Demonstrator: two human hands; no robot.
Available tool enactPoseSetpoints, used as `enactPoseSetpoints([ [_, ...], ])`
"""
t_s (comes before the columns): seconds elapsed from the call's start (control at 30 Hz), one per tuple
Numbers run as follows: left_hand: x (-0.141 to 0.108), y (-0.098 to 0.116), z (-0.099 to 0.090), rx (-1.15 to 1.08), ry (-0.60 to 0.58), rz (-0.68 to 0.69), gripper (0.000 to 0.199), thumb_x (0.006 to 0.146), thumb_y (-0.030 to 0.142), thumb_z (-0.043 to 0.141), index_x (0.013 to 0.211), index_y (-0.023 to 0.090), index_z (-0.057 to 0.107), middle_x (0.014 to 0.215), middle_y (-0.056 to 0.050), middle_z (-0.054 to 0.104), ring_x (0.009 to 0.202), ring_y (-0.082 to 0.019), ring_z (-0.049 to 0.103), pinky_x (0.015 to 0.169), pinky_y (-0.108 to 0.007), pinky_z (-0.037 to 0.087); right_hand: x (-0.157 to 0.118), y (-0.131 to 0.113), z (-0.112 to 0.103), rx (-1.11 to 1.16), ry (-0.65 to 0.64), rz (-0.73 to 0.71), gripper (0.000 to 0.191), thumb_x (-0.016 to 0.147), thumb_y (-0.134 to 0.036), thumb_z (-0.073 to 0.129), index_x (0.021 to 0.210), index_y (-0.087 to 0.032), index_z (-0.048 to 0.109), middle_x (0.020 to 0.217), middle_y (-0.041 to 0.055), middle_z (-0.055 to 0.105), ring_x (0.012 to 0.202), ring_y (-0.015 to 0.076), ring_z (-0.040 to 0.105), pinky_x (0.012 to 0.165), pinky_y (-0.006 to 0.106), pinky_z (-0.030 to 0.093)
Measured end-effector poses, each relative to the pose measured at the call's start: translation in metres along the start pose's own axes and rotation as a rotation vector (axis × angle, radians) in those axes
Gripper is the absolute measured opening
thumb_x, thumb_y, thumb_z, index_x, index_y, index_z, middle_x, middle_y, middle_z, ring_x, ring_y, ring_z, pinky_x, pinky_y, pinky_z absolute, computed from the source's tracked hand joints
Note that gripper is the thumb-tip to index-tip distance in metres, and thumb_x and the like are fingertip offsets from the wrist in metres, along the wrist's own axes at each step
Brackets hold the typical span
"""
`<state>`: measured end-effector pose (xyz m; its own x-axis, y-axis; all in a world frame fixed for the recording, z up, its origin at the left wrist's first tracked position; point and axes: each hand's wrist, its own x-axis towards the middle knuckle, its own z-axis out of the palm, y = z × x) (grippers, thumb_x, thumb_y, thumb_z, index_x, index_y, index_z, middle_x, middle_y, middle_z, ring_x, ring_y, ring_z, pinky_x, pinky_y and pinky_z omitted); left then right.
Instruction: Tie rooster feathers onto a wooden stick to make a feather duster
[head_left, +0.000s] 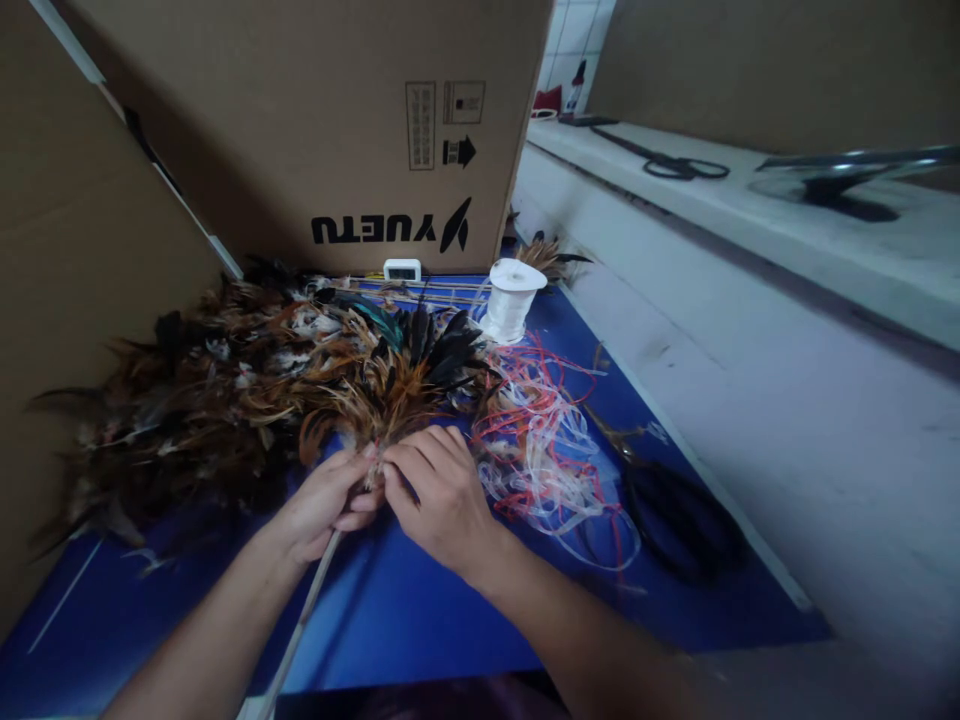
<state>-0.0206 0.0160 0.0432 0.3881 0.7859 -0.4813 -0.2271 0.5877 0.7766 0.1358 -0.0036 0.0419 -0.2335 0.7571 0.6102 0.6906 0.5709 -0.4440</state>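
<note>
My left hand [326, 505] is closed around the upper part of a thin pale stick [304, 620], which slants down toward the table's front edge. Brown and black feathers [397, 390] fan out from the stick's top, like the head of a feather duster. Against the base of these feathers, my right hand [439, 490] has its thumb and forefinger pinched together, touching the left fingertips. Whether a thread lies between those fingers is too small to tell. A big heap of loose feathers [202, 400] lies beyond and to the left of my hands.
Right of my hands lie tangled red and clear strips [547, 450] and black-handled scissors [682, 520] on the blue tabletop [427, 620]. A white spool [511, 300] and a small white digital display [402, 270] stand behind. Cardboard [300, 120] walls the back; more scissors [682, 168] rest on the right ledge.
</note>
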Motion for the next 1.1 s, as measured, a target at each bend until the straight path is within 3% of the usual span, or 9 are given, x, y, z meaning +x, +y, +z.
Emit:
enactPoseSetpoints([
  [0.37,0.002,-0.005,0.003,0.012,0.085,0.053,0.035,0.073,0.045,0.067,0.074,0.014,0.049,0.054,0.008,0.033,0.040,0.000,0.025,0.031,-0.008,0.014,-0.001,-0.005,0.005,0.058,0.022,0.104,0.012,0.086,-0.027,0.052,0.084,-0.018,0.060,0.081,0.0028,0.060,0.081,0.0166,0.052,0.077,0.033,0.037],
  [0.6,0.000,-0.004,0.004,0.015,0.086,0.097,0.033,0.073,0.042,0.068,0.077,0.013,0.051,0.056,0.007,0.035,0.040,0.000,0.028,0.031,-0.008,0.014,0.000,-0.006,0.002,0.087,0.006,0.083,0.016,0.088,-0.027,0.049,0.089,-0.018,0.062,0.084,0.0045,0.061,0.084,0.0168,0.054,0.079,0.033,0.038],
  [0.73,0.000,-0.001,0.000,0.022,0.041,0.128,0.031,0.079,0.041,0.062,0.074,0.013,0.049,0.058,0.006,0.035,0.041,0.001,0.026,0.032,-0.008,0.014,-0.003,-0.002,-0.004,0.189,0.085,0.098,0.014,0.087,-0.024,0.050,0.086,-0.018,0.063,0.083,0.0048,0.063,0.083,0.0163,0.055,0.079,0.032,0.040],
  [0.83,-0.001,0.003,-0.001,0.012,-0.021,0.144,0.032,0.081,0.040,0.060,0.070,0.013,0.046,0.063,0.005,0.034,0.042,0.001,0.021,0.031,-0.008,0.013,-0.005,0.004,-0.006,0.300,0.096,0.250,0.017,0.086,-0.024,0.050,0.074,-0.018,0.062,0.071,0.0026,0.061,0.070,0.0133,0.053,0.068,0.028,0.041],
  [1.0,-0.004,0.006,-0.002,0.005,-0.071,0.146,0.033,0.082,0.041,0.057,0.070,0.013,0.045,0.064,0.005,0.031,0.043,0.000,0.018,0.030,-0.009,0.014,-0.003,0.009,0.003,0.759,-0.181,0.710,0.034,0.083,-0.041,0.052,0.058,-0.018,0.054,0.050,-0.0035,0.048,0.046,0.0077,0.041,0.048,0.023,0.033],
  [1.1,-0.005,0.004,-0.001,0.023,-0.075,0.126,0.032,0.082,0.042,0.057,0.072,0.013,0.047,0.064,0.005,0.032,0.043,0.001,0.017,0.030,-0.009,0.013,0.002,0.006,0.010,1.091,-0.131,0.856,0.030,0.077,-0.043,0.059,0.064,-0.017,0.052,0.053,-0.0044,0.050,0.042,0.0058,0.037,0.043,0.021,0.029],
])
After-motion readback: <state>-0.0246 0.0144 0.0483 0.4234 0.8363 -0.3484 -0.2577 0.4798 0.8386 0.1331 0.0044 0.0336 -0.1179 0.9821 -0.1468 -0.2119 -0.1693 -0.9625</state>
